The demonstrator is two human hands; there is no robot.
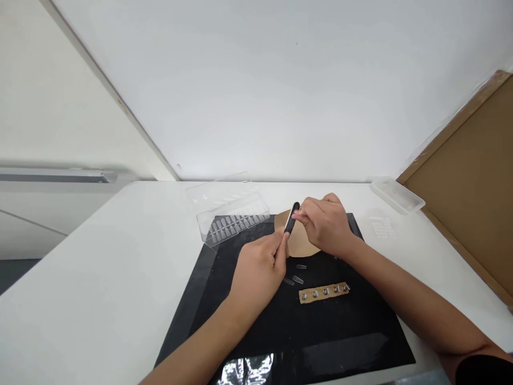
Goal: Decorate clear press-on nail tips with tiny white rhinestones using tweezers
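A short black nail file (292, 220) with a pale edge stands tilted between my two hands. The thumb and index finger of my left hand (262, 263) are closed around its lower end. My right hand (326, 224) is pinched shut against the upper part of the file; anything small between its fingertips is hidden. Beneath the hands lies a rounded tan sheet (302, 243). Nearer to me, several clear false nail tips (297, 279) rest on the black mat (256, 315), close to a tan strip (324, 293) bearing a row of small metal pieces.
An open clear case (234, 220) with rows of false nails sits at the mat's far left corner. A translucent box (396, 195) stands at the back right of the white table (120, 278). Cardboard (473, 182) leans on the right, and a white wall (280, 96) rises behind.
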